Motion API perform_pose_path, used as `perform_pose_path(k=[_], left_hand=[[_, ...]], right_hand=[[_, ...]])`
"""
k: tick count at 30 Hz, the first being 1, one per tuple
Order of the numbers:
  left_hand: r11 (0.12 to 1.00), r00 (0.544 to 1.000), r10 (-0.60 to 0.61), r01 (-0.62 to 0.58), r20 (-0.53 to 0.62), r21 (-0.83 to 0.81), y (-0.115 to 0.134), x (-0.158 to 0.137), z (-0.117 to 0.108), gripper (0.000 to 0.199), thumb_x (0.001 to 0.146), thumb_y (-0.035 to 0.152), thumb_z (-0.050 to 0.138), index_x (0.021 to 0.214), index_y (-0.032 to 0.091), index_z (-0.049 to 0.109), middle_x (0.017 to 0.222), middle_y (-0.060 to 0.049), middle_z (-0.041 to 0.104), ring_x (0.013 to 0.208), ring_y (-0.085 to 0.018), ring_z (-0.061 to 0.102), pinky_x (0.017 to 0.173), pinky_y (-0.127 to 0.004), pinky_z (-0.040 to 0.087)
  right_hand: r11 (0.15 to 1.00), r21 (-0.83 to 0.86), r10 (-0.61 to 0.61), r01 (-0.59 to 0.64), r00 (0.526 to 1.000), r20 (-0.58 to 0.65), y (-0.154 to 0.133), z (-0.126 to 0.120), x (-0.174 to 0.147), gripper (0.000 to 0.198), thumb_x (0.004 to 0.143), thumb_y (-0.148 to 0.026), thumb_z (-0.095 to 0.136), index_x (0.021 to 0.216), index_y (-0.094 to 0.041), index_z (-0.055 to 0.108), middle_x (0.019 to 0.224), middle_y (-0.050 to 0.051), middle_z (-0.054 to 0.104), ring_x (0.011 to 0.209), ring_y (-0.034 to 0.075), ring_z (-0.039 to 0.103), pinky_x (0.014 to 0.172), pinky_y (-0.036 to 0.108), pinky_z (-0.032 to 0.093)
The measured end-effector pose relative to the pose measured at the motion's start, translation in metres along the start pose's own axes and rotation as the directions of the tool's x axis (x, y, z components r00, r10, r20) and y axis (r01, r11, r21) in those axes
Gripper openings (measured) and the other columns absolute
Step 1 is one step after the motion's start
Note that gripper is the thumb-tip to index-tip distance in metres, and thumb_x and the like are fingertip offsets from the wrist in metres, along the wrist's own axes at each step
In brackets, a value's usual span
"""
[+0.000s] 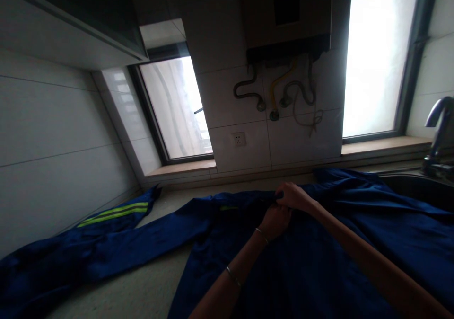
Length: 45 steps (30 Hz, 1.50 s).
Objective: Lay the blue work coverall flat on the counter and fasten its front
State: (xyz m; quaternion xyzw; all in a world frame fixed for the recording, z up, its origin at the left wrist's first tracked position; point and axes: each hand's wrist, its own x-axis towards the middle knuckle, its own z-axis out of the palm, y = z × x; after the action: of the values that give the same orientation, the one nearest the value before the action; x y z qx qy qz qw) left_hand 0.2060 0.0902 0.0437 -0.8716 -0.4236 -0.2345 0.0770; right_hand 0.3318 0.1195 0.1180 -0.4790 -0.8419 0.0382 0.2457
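A dark blue work jacket (305,262) with a yellow-green striped sleeve (113,213) lies spread over the counter. My left hand (275,222), with two thin bracelets on its wrist and forearm, is closed on the fabric near the jacket's upper edge. Just above and touching it, my right hand (295,197) has its fingers bent in a pinch on the same part of the cloth. Whether a button or other fastener sits between the fingertips is hidden. A small yellow-green strip shows on the jacket to the left of both hands.
The pale counter (142,286) runs along a tiled wall with a socket (239,139). A sink (418,185) and tap (440,129) stand at the right. Above hangs a water heater (287,25) with hoses (244,89). A cabinet (71,21) juts out at upper left.
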Motion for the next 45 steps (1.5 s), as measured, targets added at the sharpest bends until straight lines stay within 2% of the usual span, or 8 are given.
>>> perform_pose_path(k=[6, 14, 21, 26, 30, 34, 39, 45], left_hand=[[0.981, 0.986, -0.139, 0.124, -0.087, -0.152, -0.008, -0.004, 0.009, 0.034, 0.093, 0.026, 0.036, 0.123, 0.013, 0.043, 0.112, -0.013, 0.060, 0.099, -0.021, 0.059, 0.083, -0.032, 0.048], [0.915, 0.925, -0.373, 0.352, -0.076, -0.196, -0.021, -0.005, 0.019, 0.032, 0.084, 0.014, 0.047, 0.116, 0.013, 0.052, 0.105, -0.011, 0.063, 0.096, -0.020, 0.060, 0.086, -0.031, 0.046], [0.935, 0.939, -0.339, 0.343, -0.059, 0.086, -0.017, 0.009, -0.054, 0.037, 0.089, 0.043, 0.038, 0.087, 0.016, 0.063, 0.091, -0.012, 0.065, 0.089, -0.025, 0.061, 0.077, -0.036, 0.046], [0.832, 0.877, -0.481, 0.465, -0.026, 0.304, -0.044, 0.010, -0.099, 0.041, 0.078, 0.049, 0.057, 0.102, 0.015, 0.060, 0.094, -0.014, 0.065, 0.090, -0.028, 0.062, 0.075, -0.037, 0.046], [0.841, 0.872, -0.476, 0.414, 0.113, 0.349, -0.061, 0.006, -0.106, 0.024, 0.080, 0.035, 0.055, 0.093, 0.017, 0.065, 0.095, -0.013, 0.067, 0.092, -0.026, 0.063, 0.078, -0.034, 0.045], [0.853, 0.880, -0.472, 0.438, 0.058, 0.284, -0.071, 0.008, -0.112, 0.027, 0.085, 0.030, 0.043, 0.092, 0.018, 0.067, 0.092, -0.011, 0.068, 0.089, -0.023, 0.063, 0.075, -0.030, 0.045], [0.876, 0.893, -0.450, 0.441, 0.001, 0.194, -0.079, 0.010, -0.118, 0.029, 0.086, 0.031, 0.041, 0.090, 0.020, 0.066, 0.090, -0.009, 0.069, 0.086, -0.021, 0.063, 0.070, -0.026, 0.042], [0.898, 0.905, -0.426, 0.425, -0.014, 0.118, -0.081, 0.010, -0.119, 0.026, 0.086, 0.031, 0.043, 0.085, 0.019, 0.066, 0.085, -0.007, 0.069, 0.083, -0.019, 0.063, 0.068, -0.024, 0.040]], right_hand=[[1.000, -0.007, -0.030, 0.029, 0.981, -0.190, 0.013, -0.005, 0.008, 0.025, 0.081, -0.023, 0.049, 0.092, -0.021, 0.072, 0.091, 0.007, 0.066, 0.084, 0.017, 0.061, 0.074, 0.024, 0.043], [0.997, 0.072, -0.013, 0.039, 0.947, -0.320, 0.039, 0.002, 0.018, 0.027, 0.084, -0.022, 0.046, 0.094, -0.019, 0.071, 0.091, 0.007, 0.067, 0.084, 0.018, 0.061, 0.078, 0.026, 0.045], [0.990, 0.126, -0.009, 0.061, 0.924, -0.383, 0.032, -0.001, 0.015, 0.028, 0.084, -0.022, 0.044, 0.093, -0.019, 0.071, 0.088, 0.007, 0.064, 0.079, 0.017, 0.060, 0.075, 0.027, 0.047], [0.976, 0.205, -0.005, 0.080, 0.940, -0.340, 0.032, -0.001, 0.015, 0.029, 0.085, -0.024, 0.043, 0.091, -0.019, 0.070, 0.090, 0.007, 0.062, 0.071, 0.015, 0.059, 0.067, 0.026, 0.047], [0.979, 0.193, 0.014, 0.059, 0.934, -0.358, 0.018, -0.006, 0.011, 0.023, 0.082, -0.023, 0.046, 0.089, -0.018, 0.068, 0.091, 0.006, 0.061, 0.070, 0.014, 0.058, 0.065, 0.024, 0.045], [0.987, 0.125, -0.055, 0.103, 0.939, -0.340, -0.013, -0.005, 0.001, 0.014, 0.078, -0.027, 0.055, 0.082, -0.019, 0.065, 0.085, 0.005, 0.063, 0.072, 0.015, 0.057, 0.066, 0.024, 0.042], [0.951, 0.214, -0.207, 0.221, 0.974, -0.088, -0.044, 0.029, -0.005, 0.024, 0.085, -0.022, 0.044, 0.080, -0.018, 0.067, 0.082, 0.005, 0.068, 0.076, 0.016, 0.062, 0.068, 0.024, 0.041], [0.922, 0.255, -0.271, 0.290, 0.956, -0.108, -0.045, 0.072, 0.022, 0.026, 0.087, -0.021, 0.047, 0.108, -0.018, 0.062, 0.111, 0.009, 0.064, 0.104, 0.020, 0.058, 0.089, 0.029, 0.042]])
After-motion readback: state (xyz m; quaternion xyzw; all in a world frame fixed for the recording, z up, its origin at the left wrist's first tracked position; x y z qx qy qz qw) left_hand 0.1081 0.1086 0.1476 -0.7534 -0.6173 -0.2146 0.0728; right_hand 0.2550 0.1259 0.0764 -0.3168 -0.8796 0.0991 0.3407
